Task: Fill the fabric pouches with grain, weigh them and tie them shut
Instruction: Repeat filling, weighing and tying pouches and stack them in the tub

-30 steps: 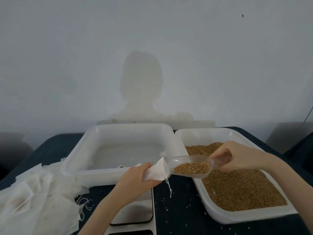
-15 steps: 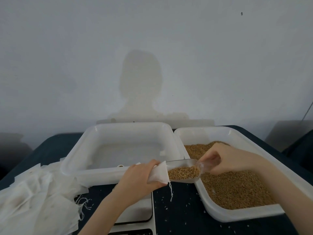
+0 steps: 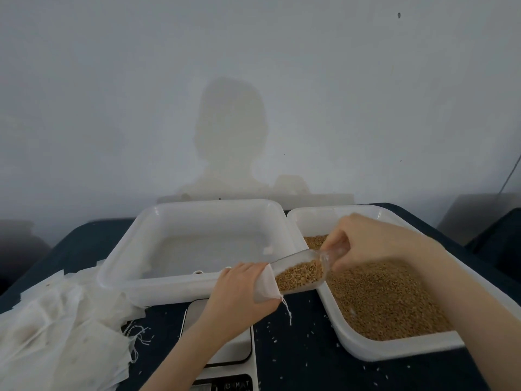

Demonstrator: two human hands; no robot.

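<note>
Pouch (image 3: 266, 283) is gripped in your left hand (image 3: 242, 292) over the scale (image 3: 222, 354), and your right hand (image 3: 375, 244), pinching the scoop (image 3: 301, 273), has now pushed its lip into the mouth, so grain (image 3: 380, 294) can start sliding in.

There is one view only, from a wide-angle camera worn on the person's head. It looks forward and down over the dark surface (image 3: 296, 359), with both forearms reaching in from the bottom edge. The left hand (image 3: 239, 294) and right hand (image 3: 375, 244) sit close, in the lower middle of the frame. A pale wall (image 3: 253, 80) fills the upper half, facing the camera, and bears the person's shadow (image 3: 229, 131). Straight edges bow toward the frame's borders.
</note>
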